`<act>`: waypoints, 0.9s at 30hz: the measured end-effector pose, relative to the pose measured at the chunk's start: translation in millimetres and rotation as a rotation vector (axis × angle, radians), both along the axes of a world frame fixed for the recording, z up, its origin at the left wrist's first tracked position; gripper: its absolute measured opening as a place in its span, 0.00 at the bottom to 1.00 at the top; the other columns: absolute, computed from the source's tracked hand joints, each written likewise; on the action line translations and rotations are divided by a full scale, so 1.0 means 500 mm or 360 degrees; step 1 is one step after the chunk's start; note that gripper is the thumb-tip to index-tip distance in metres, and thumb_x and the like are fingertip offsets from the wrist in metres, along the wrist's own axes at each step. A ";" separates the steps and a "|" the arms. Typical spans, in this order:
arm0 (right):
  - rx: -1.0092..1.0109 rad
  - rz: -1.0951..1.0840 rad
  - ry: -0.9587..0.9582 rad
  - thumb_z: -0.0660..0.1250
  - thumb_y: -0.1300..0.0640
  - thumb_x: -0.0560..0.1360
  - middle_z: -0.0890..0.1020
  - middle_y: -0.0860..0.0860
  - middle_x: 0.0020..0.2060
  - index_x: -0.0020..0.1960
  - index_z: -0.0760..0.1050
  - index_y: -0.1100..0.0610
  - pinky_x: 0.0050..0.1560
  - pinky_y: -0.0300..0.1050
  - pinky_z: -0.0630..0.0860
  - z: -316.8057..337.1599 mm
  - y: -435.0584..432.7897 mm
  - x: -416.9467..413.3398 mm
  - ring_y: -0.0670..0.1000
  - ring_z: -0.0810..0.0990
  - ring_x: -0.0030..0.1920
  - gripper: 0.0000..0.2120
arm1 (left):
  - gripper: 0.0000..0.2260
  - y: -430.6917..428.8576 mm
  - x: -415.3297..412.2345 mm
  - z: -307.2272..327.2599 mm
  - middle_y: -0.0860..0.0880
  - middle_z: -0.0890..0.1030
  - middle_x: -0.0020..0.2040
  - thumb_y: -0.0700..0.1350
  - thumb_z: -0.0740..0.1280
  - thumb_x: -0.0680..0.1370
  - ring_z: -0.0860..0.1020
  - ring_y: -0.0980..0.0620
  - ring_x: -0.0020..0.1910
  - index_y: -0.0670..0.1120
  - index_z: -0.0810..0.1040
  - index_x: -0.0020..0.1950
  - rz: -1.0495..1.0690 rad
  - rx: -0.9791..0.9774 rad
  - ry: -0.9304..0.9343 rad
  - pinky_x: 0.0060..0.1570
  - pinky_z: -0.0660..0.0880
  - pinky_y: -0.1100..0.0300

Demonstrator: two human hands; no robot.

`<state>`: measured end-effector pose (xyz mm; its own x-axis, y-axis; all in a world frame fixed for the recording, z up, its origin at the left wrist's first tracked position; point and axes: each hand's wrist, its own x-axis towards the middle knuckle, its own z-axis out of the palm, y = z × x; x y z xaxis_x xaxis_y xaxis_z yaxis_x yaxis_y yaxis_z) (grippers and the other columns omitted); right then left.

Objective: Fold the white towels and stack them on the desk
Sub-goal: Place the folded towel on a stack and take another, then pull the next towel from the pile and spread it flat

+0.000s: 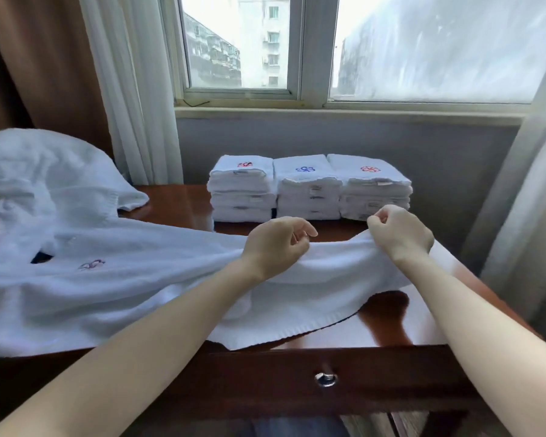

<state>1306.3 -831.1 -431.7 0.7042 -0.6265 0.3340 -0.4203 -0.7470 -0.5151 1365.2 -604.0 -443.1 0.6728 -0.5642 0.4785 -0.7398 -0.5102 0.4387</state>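
Beneath the window (234, 42), a white towel (139, 279) drapes the glossy wooden desk (177, 203).

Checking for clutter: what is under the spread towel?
Only the desk shows, beyond the towel. A dark patch peeks through a gap at left; what it is, and anything else beneath, is covered.

Single head view – looks forward-down, close over desk (183, 203), facing window (297, 45).

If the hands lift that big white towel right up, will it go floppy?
Probably floppy: the towel drapes limply from the left hand and right hand gripping it. Likely soft, not slippery, since it looks fluffy. Its other end, lying on the desk, may drag.
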 end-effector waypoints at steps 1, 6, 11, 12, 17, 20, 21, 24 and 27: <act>-0.0070 0.0010 0.0048 0.59 0.51 0.75 0.82 0.51 0.45 0.47 0.77 0.48 0.44 0.47 0.67 -0.001 0.000 -0.002 0.56 0.76 0.46 0.08 | 0.08 -0.003 -0.002 0.005 0.58 0.82 0.45 0.46 0.65 0.78 0.77 0.60 0.43 0.56 0.82 0.52 -0.0009 0.0012 -0.0006 0.41 0.71 0.64; -0.0346 0.0381 0.0085 0.62 0.52 0.75 0.84 0.47 0.48 0.53 0.81 0.48 0.57 0.50 0.70 0.000 0.090 0.014 0.55 0.80 0.53 0.11 | 0.09 0.018 0.009 0.020 0.58 0.81 0.47 0.47 0.64 0.77 0.77 0.60 0.45 0.57 0.82 0.53 0.0087 0.0047 0.0021 0.43 0.72 0.61; -0.0136 0.0745 0.0334 0.61 0.49 0.77 0.82 0.45 0.59 0.61 0.77 0.46 0.65 0.48 0.67 0.004 0.206 0.056 0.51 0.77 0.60 0.14 | 0.11 0.100 0.057 0.021 0.58 0.81 0.53 0.51 0.63 0.78 0.78 0.56 0.53 0.57 0.79 0.58 0.0338 0.0260 0.0227 0.48 0.72 0.59; -0.0080 0.0767 0.0411 0.61 0.48 0.77 0.80 0.45 0.62 0.64 0.76 0.45 0.65 0.48 0.68 0.004 0.219 0.063 0.51 0.77 0.62 0.16 | 0.12 0.121 0.068 0.019 0.58 0.81 0.56 0.53 0.62 0.78 0.77 0.55 0.56 0.57 0.78 0.60 0.0402 0.0330 0.0286 0.51 0.72 0.58; -0.0006 0.0863 0.0658 0.62 0.49 0.75 0.76 0.46 0.68 0.69 0.72 0.45 0.67 0.50 0.70 -0.019 0.257 0.097 0.52 0.73 0.67 0.22 | 0.18 0.209 0.107 -0.014 0.54 0.76 0.67 0.58 0.57 0.81 0.74 0.51 0.65 0.54 0.75 0.67 0.0560 0.0689 0.0511 0.59 0.70 0.54; 0.0047 0.0860 0.0722 0.62 0.47 0.76 0.73 0.48 0.70 0.73 0.67 0.45 0.68 0.51 0.68 -0.036 0.266 0.114 0.54 0.71 0.69 0.26 | 0.15 0.235 0.118 -0.036 0.52 0.79 0.60 0.56 0.56 0.82 0.76 0.48 0.61 0.51 0.77 0.59 0.0578 0.0677 0.0488 0.57 0.74 0.52; 0.0048 0.0848 0.0729 0.62 0.47 0.76 0.73 0.49 0.71 0.74 0.66 0.46 0.68 0.51 0.68 -0.039 0.266 0.120 0.55 0.70 0.70 0.26 | 0.16 0.238 0.123 -0.036 0.52 0.79 0.61 0.56 0.56 0.82 0.76 0.48 0.61 0.52 0.77 0.63 0.0621 0.0665 0.0428 0.57 0.74 0.53; -0.0072 0.0775 0.0696 0.63 0.49 0.75 0.74 0.50 0.68 0.70 0.72 0.47 0.65 0.51 0.71 -0.037 0.257 0.131 0.55 0.71 0.68 0.23 | 0.18 0.236 0.140 -0.021 0.51 0.77 0.66 0.54 0.54 0.83 0.75 0.47 0.64 0.54 0.71 0.72 0.0681 0.0705 0.0285 0.56 0.72 0.55; -0.0107 0.0701 0.0730 0.64 0.54 0.72 0.81 0.47 0.54 0.56 0.79 0.46 0.49 0.45 0.75 -0.031 0.243 0.132 0.53 0.78 0.56 0.14 | 0.20 0.226 0.157 -0.006 0.50 0.77 0.67 0.50 0.57 0.82 0.74 0.46 0.65 0.54 0.66 0.75 0.0658 0.0959 0.0148 0.56 0.74 0.55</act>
<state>1372.1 -709.8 -447.2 0.9717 -0.2338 -0.0340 -0.2330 -0.9245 -0.3016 1443.6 -491.0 -445.9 0.9104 -0.4025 0.0961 -0.4079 -0.9119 0.0458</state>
